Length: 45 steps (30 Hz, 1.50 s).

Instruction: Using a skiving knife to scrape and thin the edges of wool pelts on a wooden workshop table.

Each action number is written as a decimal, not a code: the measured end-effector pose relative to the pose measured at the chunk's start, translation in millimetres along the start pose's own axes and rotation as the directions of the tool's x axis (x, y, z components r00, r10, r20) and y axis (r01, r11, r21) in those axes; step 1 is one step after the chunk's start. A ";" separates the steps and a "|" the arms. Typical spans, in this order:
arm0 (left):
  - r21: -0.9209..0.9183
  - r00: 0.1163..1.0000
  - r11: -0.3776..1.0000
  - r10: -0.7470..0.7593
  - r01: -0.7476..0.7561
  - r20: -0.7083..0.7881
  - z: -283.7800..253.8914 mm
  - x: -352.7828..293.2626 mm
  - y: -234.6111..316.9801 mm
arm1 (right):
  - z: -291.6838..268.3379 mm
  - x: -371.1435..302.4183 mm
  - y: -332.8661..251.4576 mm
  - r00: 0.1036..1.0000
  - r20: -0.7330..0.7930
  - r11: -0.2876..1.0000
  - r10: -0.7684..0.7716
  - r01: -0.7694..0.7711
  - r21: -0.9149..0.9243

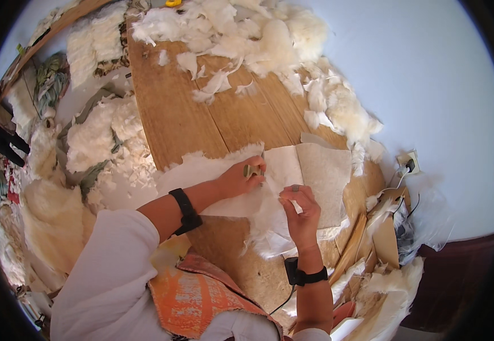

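White sleeve (107, 267); left hand (240, 178) gripping small tool (252, 171); right hand (303, 214) pinched.

Left forearm (160, 217) slants inward, left hand (244, 177) with fingers curled closed; right forearm (316, 298) runs nearly vertical, right hand (303, 211) with thumb and forefinger bent together.

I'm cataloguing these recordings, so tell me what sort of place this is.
Probably a small workshop for fur or fleece: a wooden worktable bears pale fluffy scraps, a flat white furry piece lies on it, and more fluffy material is heaped at the left.
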<state>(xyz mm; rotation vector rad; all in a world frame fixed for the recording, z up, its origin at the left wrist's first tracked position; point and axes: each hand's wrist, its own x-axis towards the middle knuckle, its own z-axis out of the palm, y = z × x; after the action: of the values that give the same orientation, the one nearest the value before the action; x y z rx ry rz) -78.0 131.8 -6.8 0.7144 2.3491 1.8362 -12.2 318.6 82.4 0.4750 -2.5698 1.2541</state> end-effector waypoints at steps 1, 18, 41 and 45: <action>0.000 0.998 0.999 0.052 -0.052 -0.027 0.1 1.3 -1.5 | -0.9 1.2 -0.7 1.000 -0.015 0.999 0.020 -0.020 0.035; -0.353 0.924 0.874 -0.378 0.334 -0.063 -0.4 12.5 -11.4 | -71.1 -54.0 7.7 0.642 -0.288 0.633 0.710 -0.403 0.662; 0.513 0.914 0.756 0.331 -0.405 0.233 45.7 28.6 77.4 | -28.1 -163.6 -60.1 0.649 -0.377 0.736 0.661 -0.659 0.156; 0.613 0.915 0.680 0.278 -0.401 0.291 68.5 63.4 59.7 | -16.0 -198.0 -30.4 0.654 -0.480 0.514 0.585 -0.757 -0.405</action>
<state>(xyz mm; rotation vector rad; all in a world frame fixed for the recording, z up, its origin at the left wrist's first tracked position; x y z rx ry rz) -92.7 229.3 43.7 1.4051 2.8858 0.8746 182.5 349.8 43.9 -0.8874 -2.7345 0.5126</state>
